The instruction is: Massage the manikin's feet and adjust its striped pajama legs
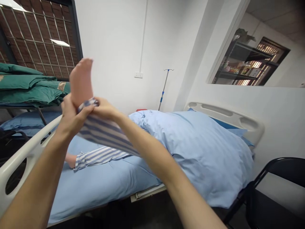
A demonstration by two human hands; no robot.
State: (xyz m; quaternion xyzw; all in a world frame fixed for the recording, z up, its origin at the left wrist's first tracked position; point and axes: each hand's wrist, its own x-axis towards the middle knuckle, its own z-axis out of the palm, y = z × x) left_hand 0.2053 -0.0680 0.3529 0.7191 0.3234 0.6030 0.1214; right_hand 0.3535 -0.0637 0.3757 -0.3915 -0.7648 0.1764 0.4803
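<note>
A bare foot (81, 81) points up into the air, raised from the bed. Around its ankle sits the gathered cuff of a blue-and-white striped pyjama trouser leg (105, 136), which slopes down toward the mattress. My left hand (71, 114) grips that cuff on the near side of the ankle. My right hand (106, 108) holds the cuff's other side, its fingers reaching toward my left hand. Below them, a second striped trouser leg (98, 157) lies flat on the bed, ending in a bare foot (71, 160). The body is hidden under a light blue sheet (195, 152).
A white bed rail (28, 149) runs along the near left, and a white headboard (226, 119) closes the far end. An IV pole (164, 89) stands behind the bed. A black chair (269, 190) sits at right. Green quilts (28, 86) lie on a neighbouring bed.
</note>
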